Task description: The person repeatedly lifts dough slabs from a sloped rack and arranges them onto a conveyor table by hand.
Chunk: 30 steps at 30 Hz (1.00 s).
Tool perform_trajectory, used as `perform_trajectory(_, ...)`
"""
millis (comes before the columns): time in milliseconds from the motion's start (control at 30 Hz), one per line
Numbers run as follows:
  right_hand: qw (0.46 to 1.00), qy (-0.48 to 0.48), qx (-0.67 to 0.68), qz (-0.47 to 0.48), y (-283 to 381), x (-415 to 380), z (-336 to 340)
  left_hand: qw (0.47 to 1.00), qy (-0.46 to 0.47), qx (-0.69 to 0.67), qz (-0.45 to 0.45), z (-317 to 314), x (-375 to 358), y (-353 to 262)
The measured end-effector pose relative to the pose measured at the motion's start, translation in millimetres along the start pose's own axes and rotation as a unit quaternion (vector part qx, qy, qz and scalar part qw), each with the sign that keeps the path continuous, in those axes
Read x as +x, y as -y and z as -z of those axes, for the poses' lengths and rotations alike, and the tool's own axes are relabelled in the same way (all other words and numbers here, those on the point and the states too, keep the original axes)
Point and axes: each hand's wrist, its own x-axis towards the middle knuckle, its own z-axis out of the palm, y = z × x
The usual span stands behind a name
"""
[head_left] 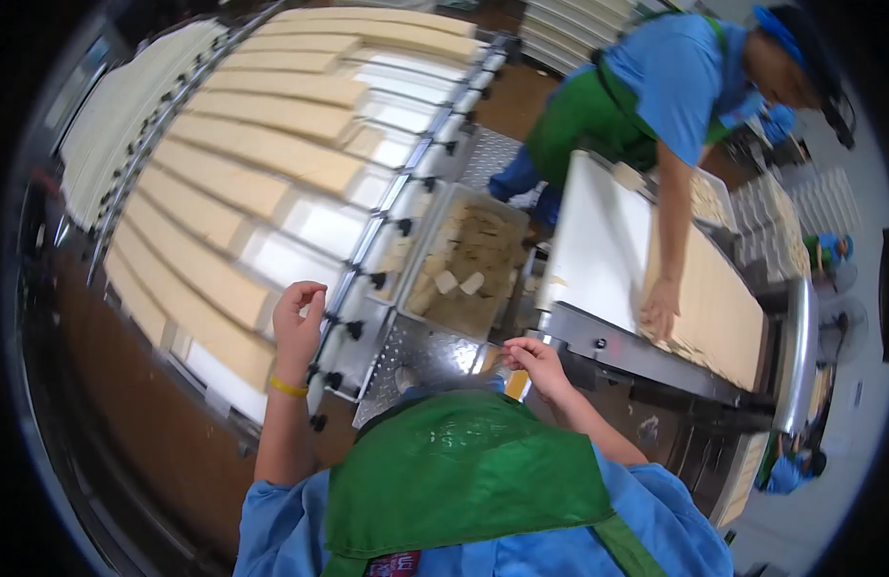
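Note:
My left hand (298, 322) is raised beside the conveyor's metal side rail (372, 231), with a yellow band at the wrist. Its fingers are loosely bent, the thumb stands apart from them, and nothing shows between. Strips of pale dough (189, 298) lie in lanes on the white conveyor belt (314, 226) close to that hand. In front of my apron, my right hand (533, 365) pinches thumb against fingers on a thin, blurred thing that I cannot make out. Beyond and between my hands stands a bin (406, 303) holding dough pieces (473, 255), two of them paler on top.
At the right, a co-worker in a green apron (584, 120) reaches a hand (662, 310) onto a dough sheet (713, 308) on a second belt (603, 231). Black knobs line the left conveyor's rail. Stacked trays (771, 216) and other people are farther right.

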Motion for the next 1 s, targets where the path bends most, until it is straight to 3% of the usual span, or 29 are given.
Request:
perform_trajectory(167, 0.978, -0.176, 0.106, 0.048, -12, -30, 113, 0.993, 0.112, -0.043, 0.025, -127, 29, -47)
perform_trajectory(233, 0.945, -0.259, 0.186, 0.068, -22, -35, 169, 0.985, 0.171, -0.031, -0.026, -186, 37, -66)
perform_trajectory(333, 0.876, -0.436, 0.187, 0.088, -33, -41, 249, 0.961, 0.256, -0.006, -0.101, -276, 43, -103)
perform_trajectory(433, 0.847, -0.493, 0.178, 0.093, -22, -44, 304, 0.931, 0.327, 0.022, -0.161, -363, 32, -148)
perform_trajectory(600, 0.869, -0.448, 0.182, 0.105, -16, -19, 342, 0.872, 0.461, 0.033, -0.16, -480, 9, -199)
perform_trajectory(633, 0.871, -0.456, 0.156, 0.093, -14, -15, 338, 0.853, 0.482, 0.034, -0.197, -501, 9, -190)
perform_trajectory(733, 0.877, -0.477, -0.022, 0.06, -20, -16, 333, 0.827, 0.537, 0.06, -0.156, -553, 11, -197)
perform_trajectory(767, 0.885, -0.462, 0.003, 0.049, -13, -22, 330, 0.818, 0.548, 0.08, -0.158, -571, 13, -198)
perform_trajectory(800, 0.881, -0.468, -0.012, 0.071, -18, -24, 329, 0.817, 0.541, 0.09, -0.178, -592, 18, -196)
perform_trajectory(867, 0.89, -0.451, -0.069, 0.013, 18, -39, 322, 0.814, 0.528, 0.107, -0.215, -638, 27, -184)
perform_trajectory(1000, 0.908, -0.397, -0.123, -0.049, 30, -44, 320, 0.802, 0.41, 0.201, -0.386, -741, 60, -176)
